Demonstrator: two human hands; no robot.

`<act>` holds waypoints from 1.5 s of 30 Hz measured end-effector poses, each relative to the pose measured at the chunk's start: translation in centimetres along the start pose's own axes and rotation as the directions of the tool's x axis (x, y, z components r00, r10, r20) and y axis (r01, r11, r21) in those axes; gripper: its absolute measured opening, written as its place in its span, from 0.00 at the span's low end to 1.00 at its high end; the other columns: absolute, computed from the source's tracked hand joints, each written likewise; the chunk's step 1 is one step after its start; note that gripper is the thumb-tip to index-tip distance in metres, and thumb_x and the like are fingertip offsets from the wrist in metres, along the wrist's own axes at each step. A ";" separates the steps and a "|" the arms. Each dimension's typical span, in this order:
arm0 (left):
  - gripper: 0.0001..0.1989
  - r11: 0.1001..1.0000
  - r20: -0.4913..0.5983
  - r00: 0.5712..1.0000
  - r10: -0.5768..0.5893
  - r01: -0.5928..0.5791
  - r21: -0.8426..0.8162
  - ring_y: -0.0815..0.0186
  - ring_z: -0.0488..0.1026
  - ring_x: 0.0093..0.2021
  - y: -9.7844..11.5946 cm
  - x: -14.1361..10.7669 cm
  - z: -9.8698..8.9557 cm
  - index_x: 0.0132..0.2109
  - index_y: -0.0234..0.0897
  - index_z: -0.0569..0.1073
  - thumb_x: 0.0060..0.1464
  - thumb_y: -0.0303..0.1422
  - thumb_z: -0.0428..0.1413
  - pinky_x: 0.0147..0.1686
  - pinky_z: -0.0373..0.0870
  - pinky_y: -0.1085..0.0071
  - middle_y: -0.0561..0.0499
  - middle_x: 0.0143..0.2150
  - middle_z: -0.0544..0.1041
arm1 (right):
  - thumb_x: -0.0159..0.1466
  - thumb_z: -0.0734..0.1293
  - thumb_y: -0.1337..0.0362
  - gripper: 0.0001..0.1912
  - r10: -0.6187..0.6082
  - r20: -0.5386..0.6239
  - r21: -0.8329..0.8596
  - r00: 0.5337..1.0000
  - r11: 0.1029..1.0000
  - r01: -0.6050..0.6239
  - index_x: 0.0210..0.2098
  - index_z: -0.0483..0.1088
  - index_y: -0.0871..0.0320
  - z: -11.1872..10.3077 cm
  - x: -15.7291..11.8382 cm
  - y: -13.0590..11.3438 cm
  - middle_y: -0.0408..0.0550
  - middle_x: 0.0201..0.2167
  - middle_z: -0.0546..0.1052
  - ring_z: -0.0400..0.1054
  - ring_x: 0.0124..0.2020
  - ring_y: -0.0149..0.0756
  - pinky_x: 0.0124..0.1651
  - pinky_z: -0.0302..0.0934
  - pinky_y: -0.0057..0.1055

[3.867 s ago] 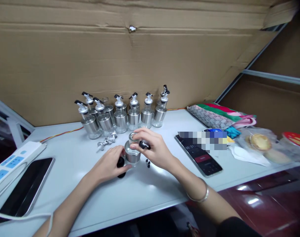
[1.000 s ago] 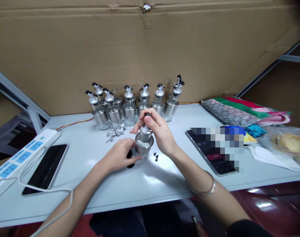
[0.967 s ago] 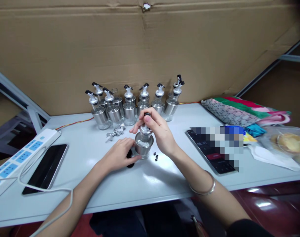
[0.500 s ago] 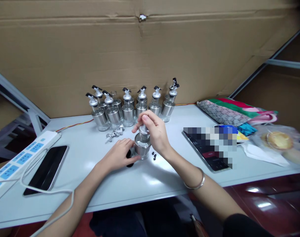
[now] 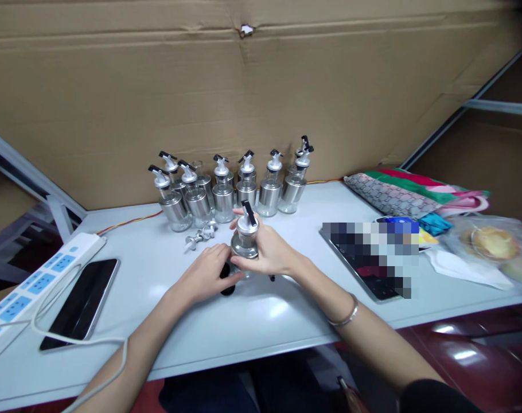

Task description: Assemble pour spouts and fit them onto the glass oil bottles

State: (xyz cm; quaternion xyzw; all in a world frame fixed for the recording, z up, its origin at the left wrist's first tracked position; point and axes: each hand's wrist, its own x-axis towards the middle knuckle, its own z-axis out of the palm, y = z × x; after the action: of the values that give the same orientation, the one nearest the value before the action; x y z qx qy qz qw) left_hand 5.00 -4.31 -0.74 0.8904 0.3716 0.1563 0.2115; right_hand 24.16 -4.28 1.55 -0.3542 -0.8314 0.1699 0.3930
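A glass oil bottle (image 5: 242,246) with a metal band stands upright on the table before me, topped by a silver pour spout (image 5: 246,225) with a black flap. My right hand (image 5: 273,250) wraps round the bottle's body from the right. From the left, my left hand (image 5: 203,268) is curved against its lower part, thumb stretched along the base. Dark round pieces (image 5: 228,287) lie beneath the left palm, partly hidden. Loose silver spout parts (image 5: 197,237) lie just beyond the left fingers. A small black bit (image 5: 272,278) peeks out below my right hand.
Several similar bottles (image 5: 223,198) with spouts stand along the cardboard wall (image 5: 244,103). To the left are a power strip (image 5: 37,287), a phone (image 5: 82,304) and a white cable. At right lie another phone (image 5: 355,264), a patterned pouch (image 5: 398,192) and wrapped food (image 5: 495,244).
My right hand has moved from the spout on top down to the bottle's body, leaving the spout and its black flap visible. The left hand has stayed at the base.
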 end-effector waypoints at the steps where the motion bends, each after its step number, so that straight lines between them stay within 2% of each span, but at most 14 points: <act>1: 0.14 1.000 0.015 1.000 -0.002 0.002 0.002 0.58 0.69 0.40 0.1 0.0 0.0 0.38 0.37 0.66 0.57 0.44 0.51 0.42 0.67 0.60 0.47 0.39 0.72 | 0.51 0.70 0.57 0.40 0.020 0.027 -0.020 0.999 1.000 -0.019 0.58 0.52 0.58 -0.2 0.0 -0.1 0.57 0.46 0.71 0.70 0.44 0.49 0.45 0.65 0.45; 5: 0.13 0.999 0.047 0.999 -0.018 0.016 0.044 0.56 0.69 0.44 0.1 0.1 -0.1 0.42 0.37 0.66 0.59 0.42 0.50 0.45 0.66 0.59 0.45 0.43 0.72 | 0.51 0.72 0.57 0.41 0.102 -0.001 0.037 0.995 0.994 -0.102 0.59 0.52 0.59 -0.5 -0.2 -0.2 0.51 0.38 0.75 0.72 0.36 0.43 0.39 0.67 0.40; 8: 0.20 0.996 0.027 0.999 -0.042 0.040 0.085 0.56 0.70 0.46 0.0 0.0 -0.2 0.53 0.37 0.63 0.59 0.43 0.50 0.47 0.66 0.59 0.44 0.48 0.72 | 0.52 0.72 0.54 0.32 0.153 -0.237 0.121 0.959 0.984 -0.127 0.51 0.60 0.58 -0.9 -0.2 0.1 0.50 0.36 0.75 0.71 0.33 0.40 0.37 0.68 0.38; 10: 0.23 0.993 0.028 0.998 -0.058 0.055 0.105 0.56 0.70 0.48 0.0 0.0 -0.2 0.57 0.37 0.60 0.59 0.42 0.51 0.48 0.66 0.59 0.44 0.49 0.72 | 0.54 0.70 0.53 0.26 0.196 -0.428 0.152 0.882 0.978 -0.143 0.47 0.62 0.57 -1.6 0.0 0.7 0.50 0.37 0.75 0.71 0.34 0.39 0.40 0.68 0.39; 14: 0.22 0.992 0.062 0.996 -0.060 0.052 0.115 0.56 0.69 0.50 0.1 -0.1 -0.2 0.58 0.37 0.61 0.59 0.40 0.51 0.50 0.65 0.59 0.45 0.49 0.73 | 0.54 0.69 0.54 0.22 0.222 -0.710 0.069 0.669 0.966 -0.248 0.43 0.62 0.57 -3.8 0.1 2.5 0.50 0.35 0.74 0.71 0.36 0.41 0.43 0.67 0.43; 17: 0.21 0.993 0.068 0.996 -0.055 0.047 0.113 0.56 0.69 0.51 0.1 -0.2 -0.2 0.58 0.37 0.61 0.60 0.39 0.50 0.51 0.64 0.59 0.45 0.50 0.72 | 0.53 0.70 0.55 0.20 0.250 -0.754 -0.016 0.607 0.918 -0.397 0.40 0.62 0.57 -4.8 -0.1 4.0 0.49 0.32 0.74 0.70 0.33 0.42 0.41 0.66 0.46; 20: 0.21 0.993 0.062 0.997 -0.045 0.038 0.109 0.56 0.69 0.51 0.1 -0.2 -0.1 0.58 0.37 0.61 0.60 0.38 0.49 0.52 0.64 0.59 0.45 0.49 0.73 | 0.52 0.70 0.56 0.20 0.301 -0.721 -0.038 0.623 0.881 -0.471 0.39 0.61 0.57 -4.8 -0.3 5.2 0.49 0.31 0.74 0.69 0.31 0.42 0.39 0.66 0.46; 25: 0.20 0.994 0.076 0.996 -0.050 0.042 0.105 0.56 0.68 0.51 0.3 -0.1 -0.3 0.57 0.36 0.62 0.61 0.37 0.48 0.52 0.64 0.57 0.44 0.49 0.73 | 0.56 0.69 0.55 0.24 0.321 -0.613 -0.027 0.722 0.905 -0.425 0.46 0.58 0.58 -3.5 -0.3 6.5 0.53 0.35 0.74 0.69 0.33 0.43 0.40 0.66 0.45; 28: 0.19 0.993 0.093 0.994 -0.057 0.047 0.108 0.56 0.68 0.51 0.4 -0.1 -0.4 0.57 0.36 0.62 0.61 0.37 0.48 0.52 0.64 0.57 0.44 0.49 0.72 | 0.59 0.66 0.53 0.25 0.263 -0.558 -0.074 0.787 0.929 -0.363 0.50 0.57 0.58 -2.8 -0.2 7.3 0.57 0.42 0.72 0.69 0.41 0.46 0.46 0.64 0.48; 31: 0.18 0.994 0.091 0.995 -0.051 0.041 0.103 0.56 0.68 0.51 0.4 -0.1 -0.4 0.56 0.36 0.63 0.61 0.36 0.48 0.51 0.64 0.58 0.44 0.49 0.72 | 0.63 0.61 0.52 0.27 0.224 -0.533 -0.159 0.816 0.920 -0.357 0.56 0.54 0.59 -2.0 -0.1 8.4 0.61 0.48 0.67 0.64 0.50 0.49 0.54 0.59 0.52; 36: 0.17 0.994 0.085 0.995 -0.043 0.033 0.108 0.56 0.68 0.51 0.2 -0.2 -0.3 0.55 0.36 0.64 0.61 0.36 0.47 0.51 0.64 0.58 0.44 0.48 0.72 | 0.65 0.53 0.62 0.30 0.177 -0.450 -0.246 0.876 0.918 -0.311 0.65 0.41 0.61 -0.9 -0.3 9.5 0.64 0.61 0.54 0.48 0.64 0.48 0.64 0.47 0.52; 38: 0.17 0.993 0.085 0.996 -0.038 0.028 0.111 0.56 0.68 0.51 0.1 -0.1 -0.2 0.55 0.36 0.64 0.62 0.36 0.47 0.51 0.64 0.58 0.44 0.48 0.72 | 0.64 0.54 0.66 0.30 0.172 -0.446 -0.275 0.878 0.907 -0.318 0.64 0.45 0.62 -1.0 -0.4 9.2 0.64 0.61 0.53 0.47 0.65 0.47 0.64 0.47 0.50; 42: 0.15 0.994 0.085 0.996 -0.027 0.018 0.110 0.56 0.68 0.51 0.1 -0.1 -0.2 0.53 0.36 0.64 0.62 0.36 0.46 0.51 0.64 0.58 0.44 0.49 0.72 | 0.59 0.59 0.69 0.20 0.183 -0.507 -0.322 0.842 0.866 -0.382 0.52 0.62 0.59 -1.9 -0.5 7.8 0.58 0.49 0.62 0.61 0.51 0.45 0.54 0.60 0.44; 45: 0.14 0.994 0.086 0.996 -0.021 0.012 0.105 0.57 0.68 0.51 0.1 -0.1 -0.2 0.52 0.37 0.65 0.62 0.36 0.46 0.52 0.63 0.58 0.45 0.49 0.72 | 0.60 0.59 0.68 0.10 0.164 -0.446 -0.355 0.880 0.870 -0.342 0.39 0.69 0.56 -2.2 -0.6 7.2 0.52 0.40 0.63 0.63 0.43 0.41 0.46 0.64 0.39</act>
State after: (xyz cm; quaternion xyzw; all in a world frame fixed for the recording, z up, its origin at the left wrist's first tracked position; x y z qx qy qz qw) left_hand 4.90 -4.41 -0.48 0.9031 0.3770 0.0957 0.1818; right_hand 29.39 0.29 -1.39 -0.5663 -0.6944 -0.0399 0.4421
